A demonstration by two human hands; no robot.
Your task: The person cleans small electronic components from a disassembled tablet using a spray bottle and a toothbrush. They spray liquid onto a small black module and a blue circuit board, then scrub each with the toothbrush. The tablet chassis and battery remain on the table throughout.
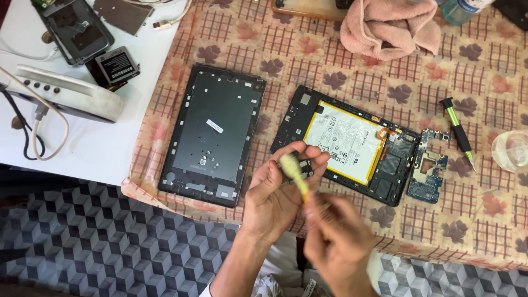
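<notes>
The left hand [278, 190] pinches a small dark circuit part [301, 168] between thumb and fingertips, its grip closed narrowly on it just off the counter's near edge. The right hand [338, 245], blurred, has its grip wrapped around the handle of a yellowish brush [296, 175], whose pale bristle head touches the small part.

Just beyond the hands lies an opened tablet body [352, 146] with a white battery [344, 140] in its frame, tilted on the checked, leaf-patterned tablecloth [440, 77] that covers the counter. Touching its right end sits a blue circuit board [428, 168]. Further right, a green-and-black screwdriver [457, 132] lies apart from the board, and a clear round dish [511, 151] sits at the right edge.

Left of the tablet body, the dark back cover [212, 135] lies inner side up. At the far edge rests a crumpled pink cloth [388, 27]. On the bare white surface at the far left corner are a small phone battery [116, 66], a phone frame [77, 30] and a white device with a cable [66, 93].
</notes>
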